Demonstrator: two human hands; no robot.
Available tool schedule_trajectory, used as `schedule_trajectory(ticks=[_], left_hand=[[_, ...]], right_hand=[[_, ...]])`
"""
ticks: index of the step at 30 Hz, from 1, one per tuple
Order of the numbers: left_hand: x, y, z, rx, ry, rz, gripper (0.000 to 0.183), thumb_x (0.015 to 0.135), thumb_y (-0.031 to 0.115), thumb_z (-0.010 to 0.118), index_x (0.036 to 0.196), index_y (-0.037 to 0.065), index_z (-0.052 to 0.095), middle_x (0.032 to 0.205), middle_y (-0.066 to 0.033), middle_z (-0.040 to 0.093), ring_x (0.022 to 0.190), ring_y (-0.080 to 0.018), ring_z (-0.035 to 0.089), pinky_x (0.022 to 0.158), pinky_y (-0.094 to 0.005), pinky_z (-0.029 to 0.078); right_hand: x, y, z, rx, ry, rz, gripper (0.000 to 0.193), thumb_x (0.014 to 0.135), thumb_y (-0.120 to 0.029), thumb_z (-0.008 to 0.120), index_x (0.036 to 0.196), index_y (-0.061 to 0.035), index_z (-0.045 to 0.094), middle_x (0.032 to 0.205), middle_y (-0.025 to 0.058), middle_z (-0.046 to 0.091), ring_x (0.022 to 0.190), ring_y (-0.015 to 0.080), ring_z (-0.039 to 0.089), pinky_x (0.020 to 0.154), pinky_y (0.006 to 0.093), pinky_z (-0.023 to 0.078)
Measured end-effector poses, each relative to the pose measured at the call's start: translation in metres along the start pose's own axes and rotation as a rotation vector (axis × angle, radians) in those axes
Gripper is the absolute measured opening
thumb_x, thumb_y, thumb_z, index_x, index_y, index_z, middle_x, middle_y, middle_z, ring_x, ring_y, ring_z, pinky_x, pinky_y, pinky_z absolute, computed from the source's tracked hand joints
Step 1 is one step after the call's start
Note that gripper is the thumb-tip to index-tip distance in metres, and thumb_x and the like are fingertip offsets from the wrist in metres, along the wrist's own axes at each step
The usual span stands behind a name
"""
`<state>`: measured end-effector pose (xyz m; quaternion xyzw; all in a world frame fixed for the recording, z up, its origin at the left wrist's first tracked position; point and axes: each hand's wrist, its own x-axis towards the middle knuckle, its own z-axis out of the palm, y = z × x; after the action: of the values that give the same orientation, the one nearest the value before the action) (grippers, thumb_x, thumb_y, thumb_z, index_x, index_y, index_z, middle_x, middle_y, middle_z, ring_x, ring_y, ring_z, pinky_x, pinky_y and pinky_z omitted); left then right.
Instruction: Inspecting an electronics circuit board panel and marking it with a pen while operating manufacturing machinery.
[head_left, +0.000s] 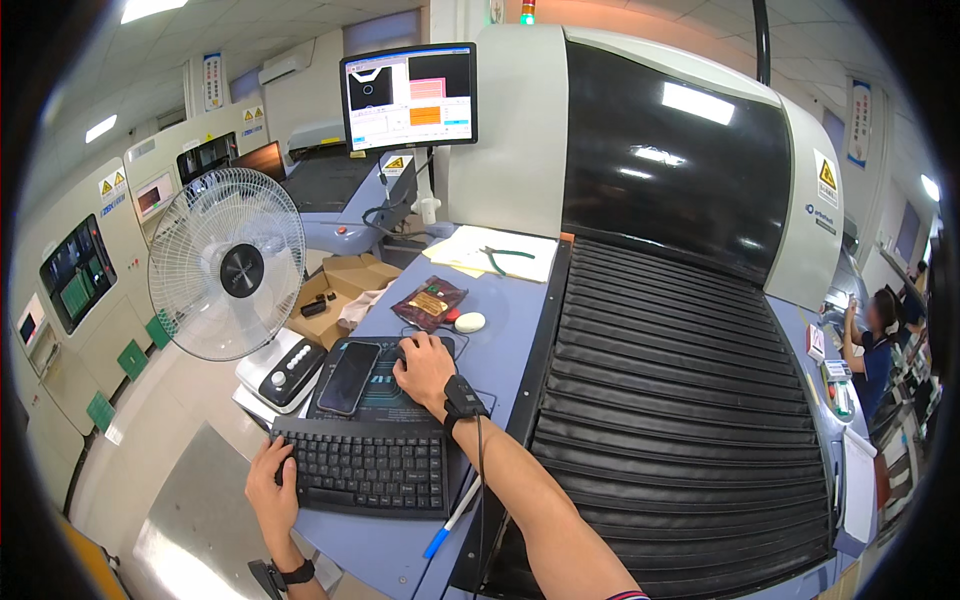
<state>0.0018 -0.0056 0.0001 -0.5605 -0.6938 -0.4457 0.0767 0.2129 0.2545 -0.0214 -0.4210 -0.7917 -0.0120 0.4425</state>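
My left hand (268, 488) rests at the left end of a black keyboard (372, 468), fingers apart over the edge keys and gripping nothing. My right hand (426, 372) curls over a dark computer mouse (402, 353), mostly hidden under the palm and fingers. Beneath it lies a black mouse pad (385, 398) with blue markings. A dark smartphone (349, 379) lies on the pad, left of my right hand. Each wrist wears a black strap; the right one carries a small device with a cable. Past the desk, a monitor (412, 98) is lit with inspection-style windows.
A white fan (240, 270) stands left of the keyboard. Beyond my right hand are a reddish packet (430, 302), green-handled pliers (500, 258) and a cardboard box (345, 285). A blue-capped marker (450, 518) lies near. At right is a machine with ribbed black cover (680, 420).
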Motion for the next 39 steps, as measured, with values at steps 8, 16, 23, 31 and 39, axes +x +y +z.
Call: schedule_trajectory(ticks=[8, 16, 23, 31, 39], left_hand=[[0.0047, 0.0021, 0.0016, 0.013, 0.002, -0.01, 0.025, 0.092, 0.02, 0.062, 0.107, 0.003, 0.073, 0.122, -0.0149, 0.07, 0.127, -0.0378, 0.057, 0.105, -0.046, 0.044], [0.0057, 0.001, 0.0035, -0.008, 0.008, -0.009, 0.026, 0.093, 0.02, 0.062, 0.107, 0.002, 0.073, 0.122, -0.0153, 0.07, 0.127, -0.0381, 0.057, 0.105, -0.0459, 0.044], [0.0068, 0.0055, 0.0011, -0.005, 0.008, -0.004, 0.026, 0.093, 0.021, 0.062, 0.107, 0.003, 0.073, 0.122, -0.0158, 0.07, 0.126, -0.0385, 0.057, 0.105, -0.0458, 0.044], [0.0057, 0.0022, 0.0018, -0.003, 0.005, -0.007, 0.025, 0.092, 0.02, 0.062, 0.107, 0.003, 0.073, 0.122, -0.0153, 0.07, 0.126, -0.0382, 0.057, 0.105, -0.0457, 0.044], [0.0049, 0.0018, 0.0046, 0.002, -0.004, -0.009, 0.025, 0.092, 0.019, 0.062, 0.107, 0.003, 0.073, 0.123, -0.0151, 0.07, 0.127, -0.0374, 0.057, 0.106, -0.0455, 0.044]], right_hand=[[0.0078, -0.0009, -0.0061, -0.004, -0.078, 0.031, 0.029, 0.082, -0.019, 0.068, 0.106, -0.0027, 0.066, 0.111, 0.017, 0.063, 0.108, 0.0363, 0.06, 0.093, 0.0458, 0.05], [0.0082, 0.003, -0.0006, 0.006, 0.017, -0.02, 0.024, 0.08, -0.018, 0.066, 0.098, -0.0029, 0.065, 0.107, 0.0164, 0.062, 0.104, 0.0355, 0.06, 0.088, 0.0462, 0.052], [0.0087, 0.0008, -0.003, 0.003, -0.023, 0.002, 0.024, 0.081, -0.019, 0.066, 0.1, -0.003, 0.065, 0.108, 0.0165, 0.062, 0.107, 0.0353, 0.059, 0.089, 0.0461, 0.051], [0.0087, 0.0003, -0.0061, -0.021, -0.107, 0.051, 0.033, 0.084, -0.019, 0.067, 0.113, -0.0028, 0.065, 0.116, 0.0159, 0.061, 0.112, 0.0354, 0.058, 0.094, 0.0453, 0.05], [0.0063, 0.0035, -0.0034, -0.038, -0.012, 0.018, 0.029, 0.083, -0.018, 0.066, 0.108, -0.0023, 0.064, 0.11, 0.0159, 0.061, 0.107, 0.0341, 0.059, 0.09, 0.0446, 0.052]])
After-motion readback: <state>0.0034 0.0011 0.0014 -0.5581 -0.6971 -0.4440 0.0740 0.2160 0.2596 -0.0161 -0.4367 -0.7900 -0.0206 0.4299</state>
